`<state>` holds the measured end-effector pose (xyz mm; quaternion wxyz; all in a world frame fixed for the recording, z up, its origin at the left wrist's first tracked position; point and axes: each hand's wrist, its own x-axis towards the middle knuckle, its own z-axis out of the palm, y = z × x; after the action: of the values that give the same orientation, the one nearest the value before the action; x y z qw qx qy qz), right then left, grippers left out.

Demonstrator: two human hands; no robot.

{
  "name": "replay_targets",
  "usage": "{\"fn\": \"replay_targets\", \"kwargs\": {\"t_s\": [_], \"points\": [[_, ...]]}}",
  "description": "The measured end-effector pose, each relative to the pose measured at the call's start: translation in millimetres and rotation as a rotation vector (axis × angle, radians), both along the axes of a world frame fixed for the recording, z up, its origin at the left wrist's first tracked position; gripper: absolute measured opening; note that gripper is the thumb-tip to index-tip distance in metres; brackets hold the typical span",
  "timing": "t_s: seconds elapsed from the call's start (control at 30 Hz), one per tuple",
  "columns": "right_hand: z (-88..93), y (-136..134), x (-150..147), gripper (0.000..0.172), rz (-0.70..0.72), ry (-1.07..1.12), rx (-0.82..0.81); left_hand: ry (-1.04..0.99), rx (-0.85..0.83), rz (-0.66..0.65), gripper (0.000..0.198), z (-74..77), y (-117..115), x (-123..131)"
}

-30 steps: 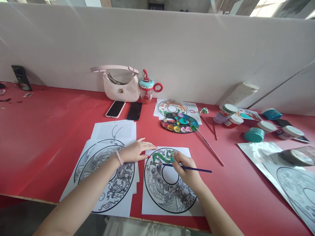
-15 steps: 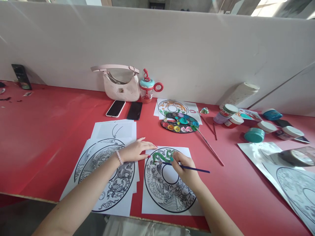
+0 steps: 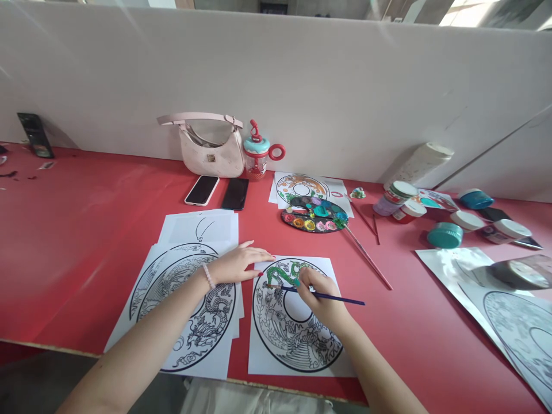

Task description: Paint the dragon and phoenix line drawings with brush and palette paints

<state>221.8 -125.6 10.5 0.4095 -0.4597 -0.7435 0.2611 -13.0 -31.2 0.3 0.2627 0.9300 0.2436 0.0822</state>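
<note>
A printed sheet [image 3: 297,345] with a round dragon and phoenix line drawing lies in front of me, its upper dragon [image 3: 278,275] painted green. My right hand [image 3: 322,296] pinches a blue-handled paintbrush [image 3: 340,298], the bristles at the drawing's upper left, by the dragon's tail end. My left hand [image 3: 239,264] lies flat with fingers spread, fingertips on the sheet's upper left edge and palm over a stack of similar printed sheets [image 3: 190,339]. Behind the sheet sits a paint palette [image 3: 314,214] with several colours; a second brush [image 3: 368,257] rests its green-loaded tip on it.
A part-coloured sheet [image 3: 302,187] lies behind the palette. Along the back are a pink handbag [image 3: 212,150], a cup [image 3: 257,155] and two phones [image 3: 202,190]. Several paint jars [image 3: 445,236] and another printed sheet [image 3: 495,310] are at right. A white partition [image 3: 276,75] stands behind.
The brush tip and my right hand have shifted slightly left on the drawing. My left hand stays in place.
</note>
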Motion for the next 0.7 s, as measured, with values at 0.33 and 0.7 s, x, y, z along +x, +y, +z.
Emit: {"fn": "replay_targets", "kwargs": {"t_s": [0.33, 0.7], "points": [[2.4, 0.2, -2.4, 0.029, -0.009, -0.021, 0.028, -0.014, 0.013, -0.012, 0.048, -2.9, 1.0, -0.7], [0.1, 0.3, -1.5, 0.028, -0.001, -0.030, 0.033, -0.015, 0.000, -0.014, 0.049, -2.4, 1.2, -0.7]]}}
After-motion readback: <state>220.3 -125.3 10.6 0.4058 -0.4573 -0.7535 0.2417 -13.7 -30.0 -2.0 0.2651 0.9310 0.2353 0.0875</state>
